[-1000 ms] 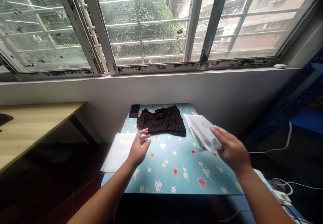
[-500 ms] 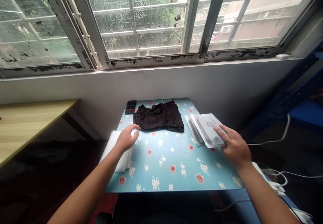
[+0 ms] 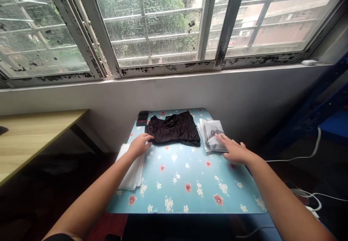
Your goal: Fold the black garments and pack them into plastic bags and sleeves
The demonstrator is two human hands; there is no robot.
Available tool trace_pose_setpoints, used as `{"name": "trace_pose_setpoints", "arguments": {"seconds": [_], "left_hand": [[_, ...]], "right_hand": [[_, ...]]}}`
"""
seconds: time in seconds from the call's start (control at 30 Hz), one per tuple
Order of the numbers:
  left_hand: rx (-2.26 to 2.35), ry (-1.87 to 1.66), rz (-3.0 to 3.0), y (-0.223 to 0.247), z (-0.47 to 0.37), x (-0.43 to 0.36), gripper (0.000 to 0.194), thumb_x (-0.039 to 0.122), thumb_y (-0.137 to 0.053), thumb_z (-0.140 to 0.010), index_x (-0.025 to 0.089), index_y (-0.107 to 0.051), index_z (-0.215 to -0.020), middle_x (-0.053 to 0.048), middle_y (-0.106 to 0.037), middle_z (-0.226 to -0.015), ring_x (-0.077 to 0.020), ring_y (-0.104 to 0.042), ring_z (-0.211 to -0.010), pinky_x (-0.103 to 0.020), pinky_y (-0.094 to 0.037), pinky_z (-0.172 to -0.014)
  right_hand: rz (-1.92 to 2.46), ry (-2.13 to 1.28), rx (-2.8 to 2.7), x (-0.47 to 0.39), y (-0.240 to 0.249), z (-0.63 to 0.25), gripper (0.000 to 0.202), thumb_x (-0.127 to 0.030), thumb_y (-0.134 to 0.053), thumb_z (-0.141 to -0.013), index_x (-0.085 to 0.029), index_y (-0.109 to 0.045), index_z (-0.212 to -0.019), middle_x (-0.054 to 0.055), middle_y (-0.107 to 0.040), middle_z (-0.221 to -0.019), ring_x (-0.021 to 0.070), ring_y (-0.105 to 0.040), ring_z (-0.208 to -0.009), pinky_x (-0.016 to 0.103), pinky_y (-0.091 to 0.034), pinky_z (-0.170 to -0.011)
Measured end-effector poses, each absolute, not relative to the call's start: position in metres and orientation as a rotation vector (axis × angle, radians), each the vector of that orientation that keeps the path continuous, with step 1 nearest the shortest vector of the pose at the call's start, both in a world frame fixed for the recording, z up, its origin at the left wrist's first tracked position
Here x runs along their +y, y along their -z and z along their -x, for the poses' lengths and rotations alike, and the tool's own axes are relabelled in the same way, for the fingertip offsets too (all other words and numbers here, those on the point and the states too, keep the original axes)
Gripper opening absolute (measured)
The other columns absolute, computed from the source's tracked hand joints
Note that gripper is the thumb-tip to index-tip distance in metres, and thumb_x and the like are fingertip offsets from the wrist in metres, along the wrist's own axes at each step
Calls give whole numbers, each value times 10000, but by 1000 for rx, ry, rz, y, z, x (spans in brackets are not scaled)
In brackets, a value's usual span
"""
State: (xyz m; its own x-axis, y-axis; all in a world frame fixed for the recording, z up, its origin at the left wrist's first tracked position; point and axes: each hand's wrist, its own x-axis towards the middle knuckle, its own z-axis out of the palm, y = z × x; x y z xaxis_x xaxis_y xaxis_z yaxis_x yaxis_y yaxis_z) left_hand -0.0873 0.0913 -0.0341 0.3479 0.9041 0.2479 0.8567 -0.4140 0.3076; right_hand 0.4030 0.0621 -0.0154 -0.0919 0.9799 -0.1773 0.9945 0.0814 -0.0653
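Note:
A dark folded garment (image 3: 174,129) lies towards the back of the blue flowered table (image 3: 174,177). My left hand (image 3: 140,145) is at the garment's near left corner, thumb and fingers apart, above a stack of white sheets or bags (image 3: 132,174) at the table's left edge. On the right, a pile of whitish, semi-clear plastic packets (image 3: 213,134) with a dark printed mark rests on the table. My right hand (image 3: 235,150) lies over the pile's near right side, fingers stretched flat across the top packet.
A small black item (image 3: 142,118), partly blurred out, sits at the table's back left corner. A wooden desk (image 3: 35,132) stands on the left. Behind runs a wall under barred windows (image 3: 163,23). White cables (image 3: 296,158) and a blue frame (image 3: 323,92) are on the right.
My right hand has set the packets down on the table's right side, and its fingers have flattened on top. My left hand stays by the garment. The view has shifted slightly.

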Motion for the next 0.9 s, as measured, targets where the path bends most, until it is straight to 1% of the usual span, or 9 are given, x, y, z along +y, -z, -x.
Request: {"name": "trace_pose_setpoints", "arguments": {"seconds": [0.07,0.17,0.23,0.3,0.43,0.57,0.77,0.83,0.9], "left_hand": [[1583,-586,-2499,34,84,92,292,259,-636,-905,287,-733,-1179,-49,-719,-1163,-256,-651,-1112,-365,-527,-976],[1557,-601,-2518,34,78,95,316,293,-631,-921,301,-718,-1225,-61,-700,-1181,-259,-637,-1131,-370,-520,-985],[1553,-600,-2523,35,75,100,335,304,-635,-920,301,-715,-1245,-68,-691,-1188,-265,-635,-1131,-371,-525,-972],[1550,-587,-2524,36,75,106,328,294,-645,-906,299,-736,-1220,-66,-697,-1165,-263,-647,-1105,-356,-536,-940],[1548,-581,-2528,35,80,116,248,258,-621,-897,283,-803,-1065,-57,-724,-1083,-261,-668,-1044,-345,-540,-899],[1530,-626,-2542,25,82,119,261,236,-578,-913,289,-819,-997,-55,-754,-1040,-252,-680,-990,-349,-539,-876],[1497,-754,-2569,-22,100,96,302,316,-518,-980,293,-802,-1080,-79,-763,-1067,-250,-646,-1005,-392,-514,-936],[1415,-777,-2586,-37,108,70,296,378,-530,-992,299,-803,-1074,-91,-764,-1024,-253,-645,-973,-411,-510,-943],[1312,-691,-2572,-45,111,35,310,396,-515,-1005,307,-806,-1066,-97,-760,-973,-249,-655,-926,-414,-518,-924]], "right_hand": [[-2052,135,2339,63,6,-391,911,-247,-552,-805,-389,-194,-1631,50,-264,-1685,465,-412,-1433,722,-308,-1115],[-1956,-178,2648,63,-2,-357,679,-293,-495,-910,-298,-374,-1578,87,-463,-1586,362,-453,-1414,627,-258,-1171],[-1870,-342,2744,65,0,-330,450,-283,-445,-975,-245,-594,-1398,104,-634,-1401,300,-541,-1292,529,-289,-1153],[-1807,-420,2759,70,5,-310,326,-237,-445,-986,-238,-716,-1166,100,-713,-1232,284,-575,-1181,493,-299,-1117],[-1795,-456,2732,85,18,-296,257,-141,-513,-918,-223,-755,-928,112,-748,-1037,297,-577,-1066,505,-283,-1080],[-1778,-469,2728,94,13,-297,241,-125,-550,-883,-213,-746,-775,102,-742,-854,266,-582,-927,429,-327,-981],[-1904,-630,2802,55,-31,-306,307,-200,-442,-976,-206,-740,-1049,98,-739,-1005,273,-600,-994,414,-332,-941],[-1882,-673,2937,28,-44,-316,257,-217,-476,-957,-215,-730,-1000,88,-733,-978,261,-612,-952,409,-349,-927],[-1698,-497,3063,-2,-50,-327,187,-217,-523,-904,-232,-709,-915,70,-713,-897,246,-608,-860,394,-381,-854]]}}
